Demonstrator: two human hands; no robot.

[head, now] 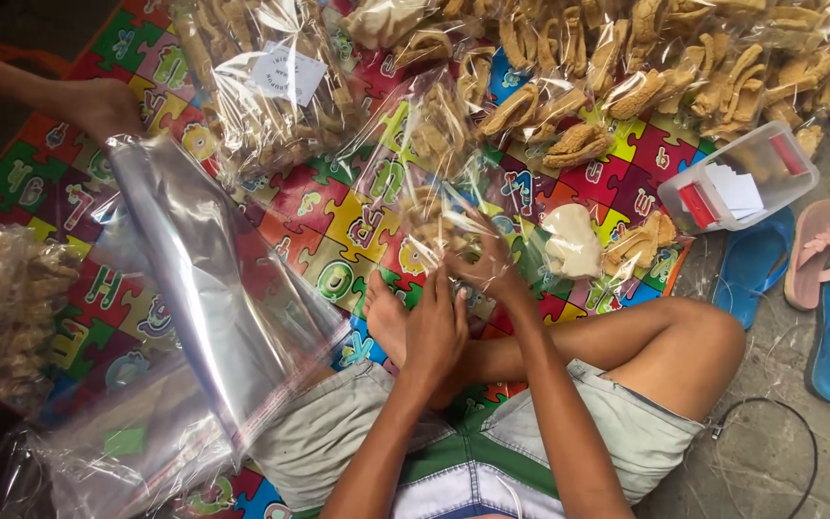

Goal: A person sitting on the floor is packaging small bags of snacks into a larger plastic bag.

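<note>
A colourful foam puzzle-piece floor mat (357,216) fills the view. Heaped clear bags of golden fried crackers (626,67) are seen from eleven to two o'clock. A stack of empty clear plastic bags (199,279) lies at nine o'clock. At centre, a clear plastic bag partly filled with crackers (434,183) is gripped by the right hand (487,259), fingers closed on the film. It is touched by the left hand (434,332) just below, fingers extended.
</note>
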